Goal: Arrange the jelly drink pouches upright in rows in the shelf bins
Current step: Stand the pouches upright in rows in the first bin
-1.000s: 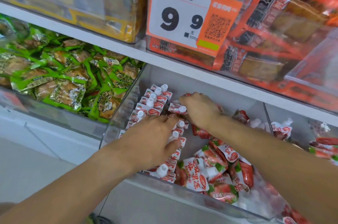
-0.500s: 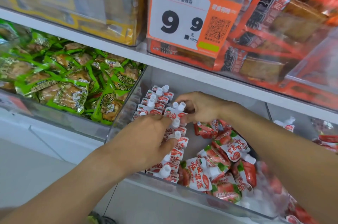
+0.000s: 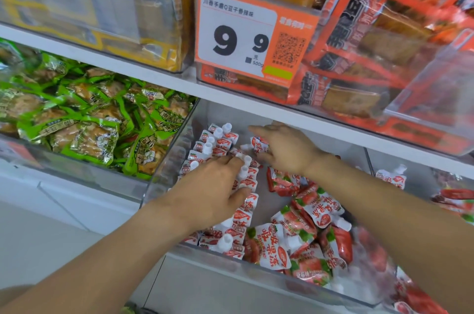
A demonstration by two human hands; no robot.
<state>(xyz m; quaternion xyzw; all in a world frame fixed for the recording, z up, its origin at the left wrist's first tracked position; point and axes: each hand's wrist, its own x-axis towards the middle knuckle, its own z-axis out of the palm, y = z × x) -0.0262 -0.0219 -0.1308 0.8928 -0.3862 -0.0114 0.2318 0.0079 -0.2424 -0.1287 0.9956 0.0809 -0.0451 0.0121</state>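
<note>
Standing upright at the clear bin's (image 3: pixel 179 165) nine o'clock side, the pouch rows (image 3: pixel 218 144) are steadied by the left hand (image 3: pixel 213 193), fingers flat. At twelve o'clock the right hand (image 3: pixel 284 149) pinches one pouch (image 3: pixel 259 144). Advise seating it spout-up against the row; loose pouches (image 3: pixel 302 236) remain at four o'clock.

The jelly drink pouches are small and red-and-white, with strawberry print and white screw caps. In the clear shelf bin (image 3: pixel 295 285), upright pouches (image 3: pixel 218 141) stand in two rows along its wall at nine o'clock, caps up, running from six o'clock back toward twelve. One pouch (image 3: pixel 259 145) stands tilted at the far end of the second row. Loose pouches (image 3: pixel 302 239) lie flat and jumbled from three to five o'clock, overlapping one another.
</note>
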